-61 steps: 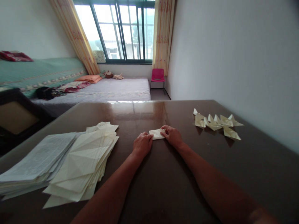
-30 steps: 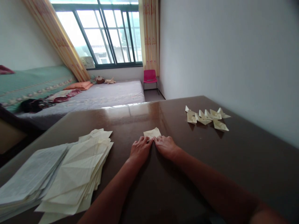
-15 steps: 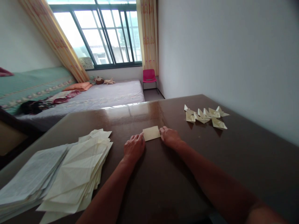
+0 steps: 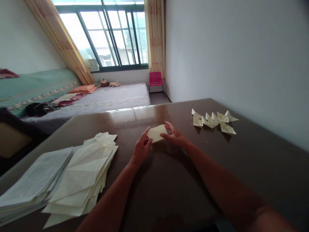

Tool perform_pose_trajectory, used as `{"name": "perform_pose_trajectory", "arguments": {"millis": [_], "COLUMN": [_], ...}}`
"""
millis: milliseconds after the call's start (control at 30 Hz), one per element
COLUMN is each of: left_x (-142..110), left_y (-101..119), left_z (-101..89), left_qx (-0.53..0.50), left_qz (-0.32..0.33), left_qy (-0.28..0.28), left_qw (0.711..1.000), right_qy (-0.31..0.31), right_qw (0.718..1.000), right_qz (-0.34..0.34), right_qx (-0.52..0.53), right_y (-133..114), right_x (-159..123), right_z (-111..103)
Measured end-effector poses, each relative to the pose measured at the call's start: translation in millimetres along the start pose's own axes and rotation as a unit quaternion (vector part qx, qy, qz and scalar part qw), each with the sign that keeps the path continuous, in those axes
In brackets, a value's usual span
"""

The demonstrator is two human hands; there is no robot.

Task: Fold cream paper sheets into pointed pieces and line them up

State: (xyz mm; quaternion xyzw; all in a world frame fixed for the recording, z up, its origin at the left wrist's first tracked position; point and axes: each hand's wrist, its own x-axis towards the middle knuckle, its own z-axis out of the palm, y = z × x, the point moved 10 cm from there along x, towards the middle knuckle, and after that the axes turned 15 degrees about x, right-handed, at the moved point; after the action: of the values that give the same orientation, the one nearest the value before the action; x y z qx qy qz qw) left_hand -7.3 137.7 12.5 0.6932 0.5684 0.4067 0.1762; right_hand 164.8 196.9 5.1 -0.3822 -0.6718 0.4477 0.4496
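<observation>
A small cream piece of folded paper (image 4: 156,133) is held between my two hands, slightly raised over the brown table (image 4: 169,180). My left hand (image 4: 142,143) grips its left edge, with the thumb at the near corner and the fingers along the side. On the right edge, my right hand (image 4: 175,134) has its thumb on top of the paper and its index finger at the far corner. The paper looks a little bent between them. Its underside is hidden.
Left of my arm lie a stack of creased cream sheets (image 4: 84,174) and a stack of greyish printed sheets (image 4: 36,177). Several folded paper shapes (image 4: 214,119) stand at the table's far right. Beyond are a bed (image 4: 116,96), a pink chair (image 4: 155,79) and a wall (image 4: 229,58).
Both hands have gone from pressing at the sides of the flat paper to gripping it with thumbs and fingers. The paper has come up slightly and bends.
</observation>
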Motion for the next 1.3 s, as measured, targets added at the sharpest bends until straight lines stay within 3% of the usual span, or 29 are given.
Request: {"name": "perform_pose_trajectory", "arguments": {"millis": [100,200,267,333,400,467,533,600,700,767,800,867,933,1300], "left_x": [1,1,1,0,-3,-9,-13,-15,-17,-18,-18,-18,-18,-15], "left_y": [-6,-12,-12,-2,13,25,31,31,27,27,28,28,29,12], "left_z": [1.2,0.8,-5.3,-9.9,-4.8,6.7,17.1,24.5,31.3,33.2,33.5,32.9,31.8,19.3], "left_qx": [-0.112,-0.120,-0.023,0.133,0.269,0.335,0.357,0.365,0.366,0.365,0.366,0.367,0.366,0.331], "left_qz": [-0.047,-0.063,-0.044,0.016,0.098,0.166,0.203,0.216,0.220,0.227,0.229,0.226,0.222,0.210], "left_qy": [0.003,0.001,0.014,0.024,0.012,-0.024,-0.064,-0.097,-0.129,-0.134,-0.132,-0.124,-0.118,-0.177], "left_qw": [0.993,0.991,0.999,0.991,0.958,0.927,0.909,0.901,0.895,0.893,0.892,0.894,0.896,0.903], "right_qy": [-0.028,-0.001,0.041,0.073,0.082,0.073,0.055,0.029,0.022,-0.023,-0.079,-0.203,-0.266,-0.312], "right_qw": [0.996,0.994,0.991,0.985,0.977,0.973,0.979,0.990,0.981,0.968,0.963,0.943,0.922,0.913], "right_qz": [0.018,0.024,0.042,0.080,0.122,0.152,0.163,0.141,0.020,-0.060,-0.085,-0.111,-0.122,-0.077], "right_qx": [0.083,0.109,0.118,0.134,0.153,0.156,0.110,0.000,-0.192,-0.243,-0.245,-0.238,-0.253,-0.252], "right_y": [-4,-3,6,19,32,41,43,35,1,-21,-28,-33,-34,-22], "right_x": [0,0,0,-2,-5,-7,-8,-8,-7,-11,-15,-26,-36,-39], "right_z": [8,6,1,-1,2,7,9,7,-1,7,17,42,56,56]}}
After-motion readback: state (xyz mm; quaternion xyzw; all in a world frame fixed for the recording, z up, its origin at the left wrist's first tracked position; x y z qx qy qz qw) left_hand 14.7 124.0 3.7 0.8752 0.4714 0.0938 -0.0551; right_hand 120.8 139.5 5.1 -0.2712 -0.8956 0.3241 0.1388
